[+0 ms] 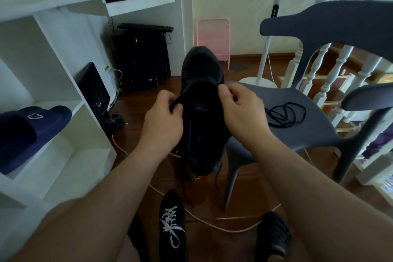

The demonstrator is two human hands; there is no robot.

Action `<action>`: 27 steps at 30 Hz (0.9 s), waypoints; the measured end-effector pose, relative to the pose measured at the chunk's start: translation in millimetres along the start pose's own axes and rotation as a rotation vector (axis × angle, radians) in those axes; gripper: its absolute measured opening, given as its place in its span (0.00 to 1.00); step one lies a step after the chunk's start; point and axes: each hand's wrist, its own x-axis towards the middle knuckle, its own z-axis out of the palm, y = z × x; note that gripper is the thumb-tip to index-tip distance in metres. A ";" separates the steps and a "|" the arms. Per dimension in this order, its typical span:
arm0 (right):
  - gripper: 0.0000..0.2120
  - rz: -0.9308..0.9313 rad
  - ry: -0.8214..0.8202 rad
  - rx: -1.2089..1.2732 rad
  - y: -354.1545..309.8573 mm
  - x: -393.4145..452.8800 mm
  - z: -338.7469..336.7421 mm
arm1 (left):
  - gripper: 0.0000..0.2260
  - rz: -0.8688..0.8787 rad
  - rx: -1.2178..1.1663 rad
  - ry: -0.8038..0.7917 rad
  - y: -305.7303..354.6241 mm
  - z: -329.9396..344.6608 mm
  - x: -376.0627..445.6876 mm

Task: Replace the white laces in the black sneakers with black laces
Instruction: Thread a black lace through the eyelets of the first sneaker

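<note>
The held sneaker [202, 108] hangs mid-frame, long axis 12 to 6 o'clock, toe at 12. The left hand [163, 121] pinches its 9 o'clock edge; the right hand [240, 110] pinches near 1 o'clock. The black lace coil [287, 115] lies on the chair seat [314, 134] at 3 o'clock, nearer the right hand.

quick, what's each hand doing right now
Left hand: closed, gripping the left side of the black sneaker held up in the air.
Right hand: closed, fingertips pinching at the sneaker's right edge; whether a lace is in the pinch cannot be told.
</note>
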 end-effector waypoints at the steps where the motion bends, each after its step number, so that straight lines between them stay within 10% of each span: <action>1: 0.18 0.112 0.011 0.157 1.5 1.5 0.4 | 0.05 0.041 0.018 0.032 0.6 -2.6 0.4; 5: 0.09 0.450 -0.072 0.508 14.7 3.2 4.0 | 0.07 0.133 0.073 0.075 5.2 -12.7 0.8; 17: 0.15 0.195 -0.708 -0.586 62.9 -1.1 -13.6 | 0.14 0.030 0.114 0.209 -13.8 -38.4 13.7; 22: 0.10 0.463 -0.627 0.509 34.6 0.3 -33.1 | 0.28 -0.059 0.138 -0.047 -21.9 -39.0 9.3; 27: 0.03 0.540 -0.636 0.963 7.6 -9.4 -21.6 | 0.21 -0.111 0.248 -0.230 -18.6 -11.4 -4.4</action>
